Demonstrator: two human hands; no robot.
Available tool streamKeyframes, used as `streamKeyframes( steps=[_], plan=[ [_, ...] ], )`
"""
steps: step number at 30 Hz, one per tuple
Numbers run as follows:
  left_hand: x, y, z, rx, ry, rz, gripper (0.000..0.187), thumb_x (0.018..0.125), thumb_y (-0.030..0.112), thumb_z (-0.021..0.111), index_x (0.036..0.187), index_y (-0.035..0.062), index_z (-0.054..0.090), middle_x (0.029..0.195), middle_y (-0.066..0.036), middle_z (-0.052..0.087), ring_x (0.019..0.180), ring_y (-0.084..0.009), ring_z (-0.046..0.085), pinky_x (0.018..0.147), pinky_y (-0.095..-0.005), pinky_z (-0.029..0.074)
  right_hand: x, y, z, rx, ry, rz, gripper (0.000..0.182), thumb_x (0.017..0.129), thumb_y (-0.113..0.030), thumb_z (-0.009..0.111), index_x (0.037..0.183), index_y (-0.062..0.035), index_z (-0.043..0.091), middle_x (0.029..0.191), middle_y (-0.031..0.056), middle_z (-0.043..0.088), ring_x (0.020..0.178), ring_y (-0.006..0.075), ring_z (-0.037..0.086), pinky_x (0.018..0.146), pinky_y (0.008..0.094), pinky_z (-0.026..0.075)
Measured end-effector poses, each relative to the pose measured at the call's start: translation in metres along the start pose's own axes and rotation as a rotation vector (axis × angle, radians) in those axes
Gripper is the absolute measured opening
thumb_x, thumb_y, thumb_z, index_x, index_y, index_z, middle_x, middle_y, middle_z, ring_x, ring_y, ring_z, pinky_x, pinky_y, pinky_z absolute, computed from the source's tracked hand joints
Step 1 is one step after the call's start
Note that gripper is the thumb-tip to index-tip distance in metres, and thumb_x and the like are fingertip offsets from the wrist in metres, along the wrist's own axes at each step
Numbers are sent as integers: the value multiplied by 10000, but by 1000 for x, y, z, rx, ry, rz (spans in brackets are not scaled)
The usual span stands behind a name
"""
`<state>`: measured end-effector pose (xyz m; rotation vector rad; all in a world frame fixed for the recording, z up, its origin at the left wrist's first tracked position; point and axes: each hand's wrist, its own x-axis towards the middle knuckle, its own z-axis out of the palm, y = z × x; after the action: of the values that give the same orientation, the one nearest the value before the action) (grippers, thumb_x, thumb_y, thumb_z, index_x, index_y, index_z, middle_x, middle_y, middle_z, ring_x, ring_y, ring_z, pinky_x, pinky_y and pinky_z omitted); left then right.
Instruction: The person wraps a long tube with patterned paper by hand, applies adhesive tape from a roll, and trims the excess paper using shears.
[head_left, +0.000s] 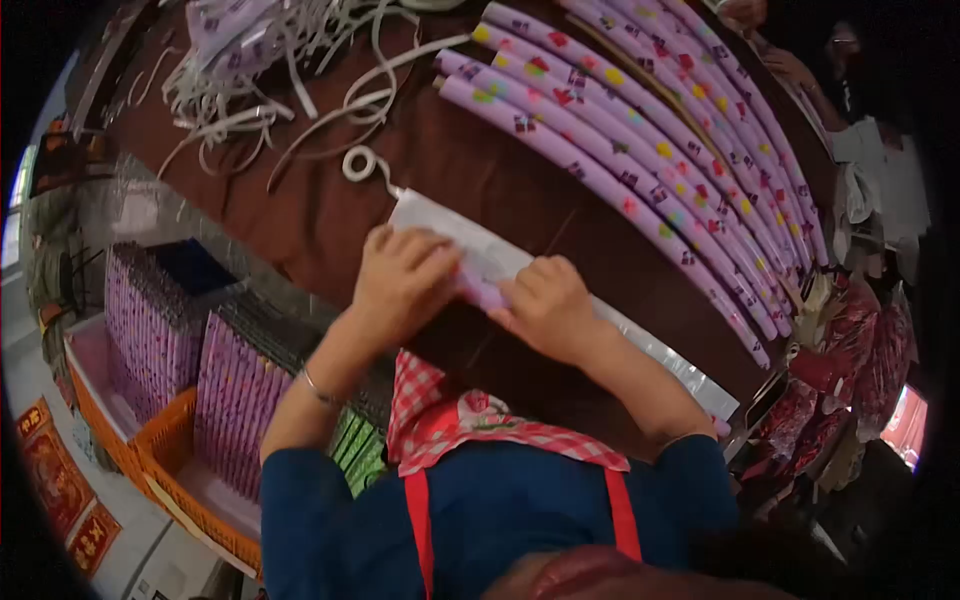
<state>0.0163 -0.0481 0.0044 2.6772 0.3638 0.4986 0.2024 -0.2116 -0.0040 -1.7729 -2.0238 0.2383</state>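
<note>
My left hand (402, 280) and my right hand (545, 305) press side by side on a long clear plastic sleeve (480, 250) lying on the brown table (470, 170). A short piece of a purple patterned roll (482, 294) shows between my fingers, inside or under the sleeve. Both hands are curled down on it. The sleeve runs on to the right past my right forearm. A thin bangle sits on my left wrist.
Several long purple patterned rolls (640, 150) lie side by side on the far right of the table. Loose white strips (250, 90) are heaped at the far left. Orange crates (170, 450) packed with purple rolls stand lower left. Another person's hand (745, 12) shows at top right.
</note>
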Motion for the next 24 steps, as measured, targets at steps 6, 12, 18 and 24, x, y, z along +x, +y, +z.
streamKeyframes(
  steps=[6,12,18,24],
  plan=[
    [-1,7,-11,-84,-265,-4,392,741,284,758,1098,158,655,1053,-4,607,1003,-203,579,880,-441,365,85,86,-84,-222,-13,-137,335,672,-343,792,829,-98,626,716,65,536,738,255,567,688,403,451],
    [5,-10,-3,-204,-509,50,276,767,268,711,1030,195,672,969,-11,588,926,-228,563,793,-403,393,258,308,-202,-971,96,-87,216,816,-293,696,857,-82,686,827,94,678,869,280,673,745,414,553],
    [-3,-10,7,-256,-309,32,244,797,261,614,1026,181,636,945,3,557,933,-181,551,771,-366,391,348,402,-194,-1023,-107,112,192,858,-205,667,990,-87,592,919,91,616,939,297,614,799,422,524],
    [-4,-9,-9,-361,-612,-37,423,825,298,576,1232,180,589,1132,4,563,1083,-172,529,851,-359,385,393,453,-156,-876,-289,343,314,845,-201,649,1116,-106,523,1051,95,580,1060,300,540,881,427,481]
  ],
)
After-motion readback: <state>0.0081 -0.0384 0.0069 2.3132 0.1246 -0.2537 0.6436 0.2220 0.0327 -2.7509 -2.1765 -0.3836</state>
